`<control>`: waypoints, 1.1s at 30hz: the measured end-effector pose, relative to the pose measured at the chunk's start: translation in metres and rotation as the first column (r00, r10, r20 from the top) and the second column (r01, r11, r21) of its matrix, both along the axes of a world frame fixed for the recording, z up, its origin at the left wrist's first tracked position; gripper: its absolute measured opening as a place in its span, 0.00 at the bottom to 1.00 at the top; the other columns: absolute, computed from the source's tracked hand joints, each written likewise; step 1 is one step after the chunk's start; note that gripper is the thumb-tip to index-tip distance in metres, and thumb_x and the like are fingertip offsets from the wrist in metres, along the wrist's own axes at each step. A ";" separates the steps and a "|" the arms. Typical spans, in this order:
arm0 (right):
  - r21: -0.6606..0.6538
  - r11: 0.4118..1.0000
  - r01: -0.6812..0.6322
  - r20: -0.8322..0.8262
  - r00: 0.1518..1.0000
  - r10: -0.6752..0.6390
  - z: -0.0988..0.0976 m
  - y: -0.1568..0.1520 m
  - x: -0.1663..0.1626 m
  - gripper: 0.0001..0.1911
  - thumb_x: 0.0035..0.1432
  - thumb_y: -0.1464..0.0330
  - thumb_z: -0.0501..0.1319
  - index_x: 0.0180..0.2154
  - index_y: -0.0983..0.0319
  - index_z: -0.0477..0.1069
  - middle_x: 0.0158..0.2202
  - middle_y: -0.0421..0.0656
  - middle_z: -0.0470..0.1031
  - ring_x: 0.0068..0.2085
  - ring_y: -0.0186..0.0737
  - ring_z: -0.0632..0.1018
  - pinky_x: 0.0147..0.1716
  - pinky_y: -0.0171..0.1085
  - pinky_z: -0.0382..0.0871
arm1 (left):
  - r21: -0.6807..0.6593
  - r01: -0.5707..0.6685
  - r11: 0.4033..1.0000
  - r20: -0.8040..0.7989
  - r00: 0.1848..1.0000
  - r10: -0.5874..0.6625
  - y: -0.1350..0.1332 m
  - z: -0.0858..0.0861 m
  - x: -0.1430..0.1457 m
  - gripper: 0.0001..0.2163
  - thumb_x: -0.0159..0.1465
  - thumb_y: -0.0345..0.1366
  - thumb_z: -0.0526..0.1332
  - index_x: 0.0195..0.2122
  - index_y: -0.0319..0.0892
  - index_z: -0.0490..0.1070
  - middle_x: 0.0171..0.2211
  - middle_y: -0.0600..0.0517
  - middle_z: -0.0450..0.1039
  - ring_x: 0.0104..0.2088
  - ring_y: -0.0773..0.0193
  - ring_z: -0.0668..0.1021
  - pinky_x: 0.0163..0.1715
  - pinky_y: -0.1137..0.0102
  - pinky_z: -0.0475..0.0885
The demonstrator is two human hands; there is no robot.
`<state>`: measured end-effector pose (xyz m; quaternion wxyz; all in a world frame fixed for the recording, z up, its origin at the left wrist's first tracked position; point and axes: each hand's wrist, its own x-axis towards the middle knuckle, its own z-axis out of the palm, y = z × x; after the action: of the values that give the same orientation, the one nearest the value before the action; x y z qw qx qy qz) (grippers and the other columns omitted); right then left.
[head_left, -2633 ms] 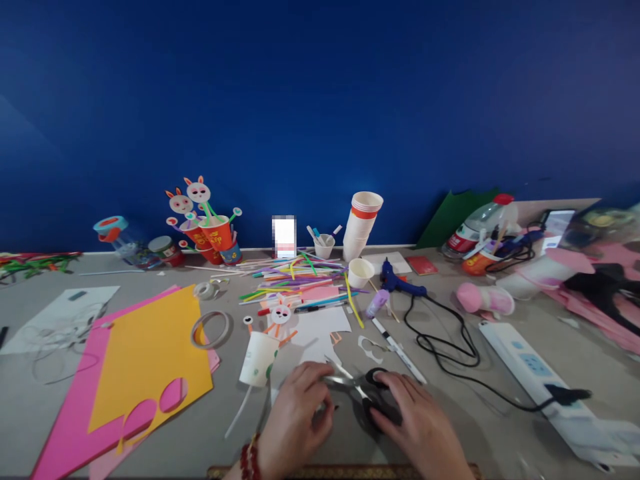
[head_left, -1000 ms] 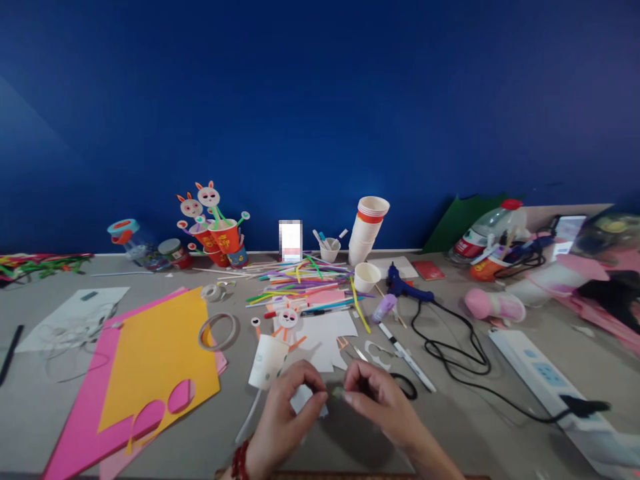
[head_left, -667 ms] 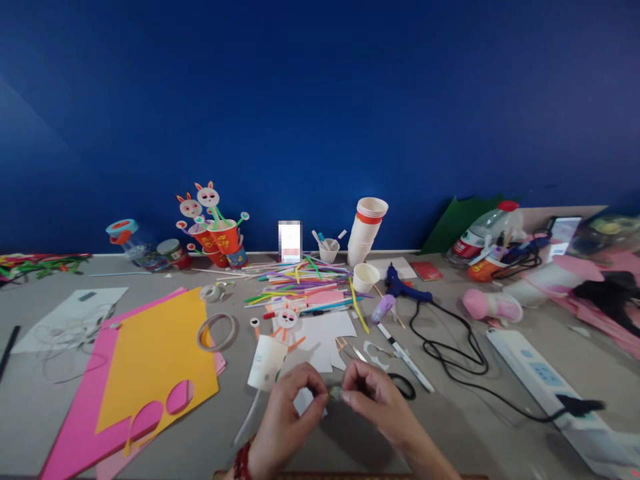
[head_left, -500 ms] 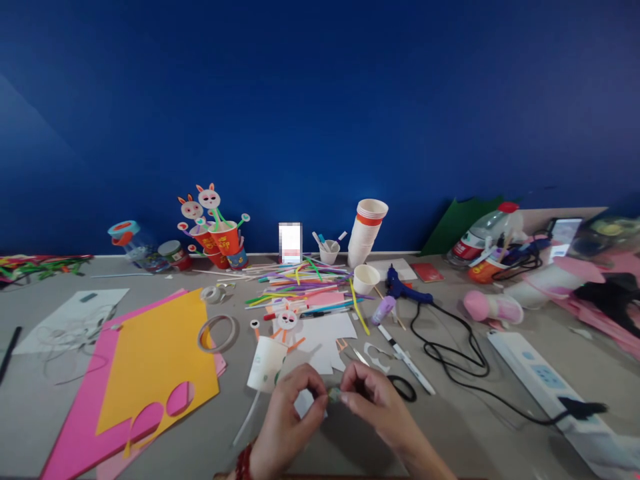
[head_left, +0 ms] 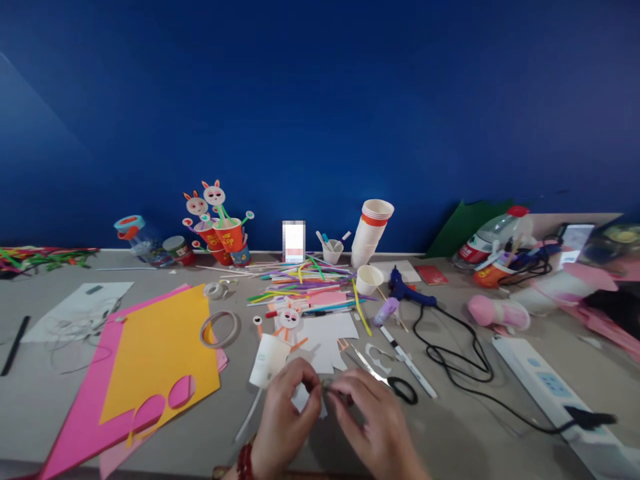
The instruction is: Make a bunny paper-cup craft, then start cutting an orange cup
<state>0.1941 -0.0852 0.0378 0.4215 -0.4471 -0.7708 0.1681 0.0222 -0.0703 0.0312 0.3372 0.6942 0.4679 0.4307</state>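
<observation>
My left hand (head_left: 293, 407), with a red beaded bracelet at its wrist, is closed in a pinch. My right hand (head_left: 370, 413) pinches right beside it, the fingertips almost meeting. A tiny pale greenish bit shows between the two; its kind is too small to make out. Under the left fingers lies a small white paper piece (head_left: 301, 399). Just beyond that hand, a white paper cup (head_left: 270, 361) lies tilted, with a rabbit face (head_left: 289, 319) and orange pipe-cleaner limbs. Scissors (head_left: 403, 390) with black handles rest beside my right hand.
Yellow card (head_left: 165, 353) on pink card and a tape roll (head_left: 219, 330) lie left. Pipe cleaners (head_left: 300, 283) spread behind. A blue glue gun (head_left: 410, 293), its cord, a marker (head_left: 410, 363) and a power strip (head_left: 545, 380) are right. Stacked cups (head_left: 367, 233) stand at the back.
My right hand has turned and its fingers have curled differently, uncovering more of the scissors. The left hand has shifted slightly left. The whole view has moved a little.
</observation>
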 end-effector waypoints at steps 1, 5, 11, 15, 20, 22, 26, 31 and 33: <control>0.020 1.000 -0.004 0.025 1.000 0.004 0.001 -0.001 -0.002 0.07 0.64 0.76 0.57 0.40 0.59 0.70 0.34 0.43 0.75 0.36 0.40 0.76 0.36 0.36 0.70 | 0.024 0.000 1.000 -0.011 1.000 0.000 -0.001 0.000 0.000 0.06 0.61 0.25 0.56 0.30 0.43 0.66 0.28 0.54 0.70 0.31 0.65 0.74 0.33 0.72 0.69; 0.042 0.999 0.016 0.074 0.997 -0.019 0.001 -0.001 -0.007 0.06 0.65 0.75 0.57 0.38 0.60 0.70 0.33 0.43 0.76 0.35 0.41 0.77 0.36 0.38 0.70 | 0.100 0.019 0.995 -0.066 0.998 -0.012 -0.004 -0.001 -0.002 0.06 0.62 0.24 0.56 0.32 0.43 0.66 0.30 0.53 0.70 0.32 0.64 0.74 0.34 0.71 0.70; 0.075 0.996 0.038 0.108 0.993 -0.046 0.003 -0.001 -0.006 0.06 0.65 0.74 0.56 0.37 0.59 0.70 0.32 0.43 0.77 0.33 0.42 0.77 0.34 0.37 0.70 | 0.179 0.064 0.982 -0.157 0.987 -0.036 -0.005 0.006 -0.002 0.06 0.63 0.24 0.56 0.34 0.43 0.67 0.31 0.50 0.71 0.33 0.62 0.74 0.34 0.69 0.71; 0.065 0.998 0.027 0.133 0.990 -0.035 0.007 -0.001 -0.004 0.07 0.65 0.74 0.55 0.37 0.59 0.70 0.32 0.43 0.77 0.33 0.42 0.78 0.34 0.38 0.70 | 0.211 0.081 0.974 -0.208 0.978 -0.036 -0.005 0.013 0.000 0.07 0.63 0.24 0.55 0.34 0.43 0.68 0.31 0.50 0.72 0.33 0.61 0.75 0.34 0.68 0.71; 0.054 0.999 0.002 0.152 0.988 -0.010 0.009 -0.001 -0.001 0.08 0.65 0.75 0.55 0.38 0.59 0.70 0.32 0.44 0.77 0.34 0.42 0.77 0.34 0.38 0.70 | 0.240 0.090 0.967 -0.249 0.968 -0.029 -0.005 0.015 0.000 0.08 0.62 0.23 0.56 0.34 0.43 0.68 0.31 0.50 0.72 0.33 0.60 0.75 0.34 0.68 0.71; 0.056 0.998 -0.003 0.159 0.987 -0.006 0.008 -0.001 -0.001 0.08 0.65 0.75 0.54 0.38 0.59 0.70 0.32 0.44 0.77 0.33 0.42 0.77 0.34 0.38 0.69 | 0.246 0.098 0.964 -0.264 0.964 -0.031 -0.005 0.016 -0.001 0.08 0.62 0.23 0.56 0.34 0.43 0.68 0.31 0.50 0.72 0.33 0.60 0.75 0.34 0.68 0.71; 0.050 0.999 -0.012 0.163 0.987 0.004 0.005 0.001 -0.001 0.08 0.64 0.76 0.54 0.37 0.60 0.69 0.33 0.44 0.76 0.34 0.42 0.76 0.35 0.38 0.68 | 0.244 0.112 0.963 -0.288 0.957 -0.039 -0.005 0.016 -0.001 0.07 0.63 0.24 0.55 0.35 0.43 0.67 0.31 0.50 0.72 0.33 0.60 0.75 0.35 0.67 0.70; 0.037 0.999 -0.014 0.163 0.987 0.008 0.005 0.002 -0.001 0.07 0.64 0.75 0.54 0.36 0.60 0.69 0.31 0.44 0.75 0.32 0.41 0.75 0.33 0.37 0.67 | 0.225 0.123 0.967 -0.282 0.958 -0.056 -0.004 0.015 -0.001 0.07 0.64 0.24 0.55 0.36 0.43 0.67 0.32 0.49 0.72 0.34 0.60 0.74 0.35 0.66 0.70; 0.041 0.999 -0.012 0.162 0.987 0.005 0.006 0.002 -0.001 0.08 0.64 0.75 0.54 0.36 0.60 0.69 0.30 0.43 0.75 0.32 0.41 0.75 0.33 0.37 0.68 | 0.222 0.119 0.968 -0.276 0.960 -0.055 -0.005 0.015 -0.001 0.07 0.64 0.24 0.55 0.35 0.42 0.67 0.32 0.49 0.72 0.34 0.60 0.74 0.35 0.66 0.71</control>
<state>0.1927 -0.0832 0.0434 0.3662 -0.4471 -0.8076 0.1171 0.0209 -0.0750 0.0463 0.2048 0.8011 0.4232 0.3703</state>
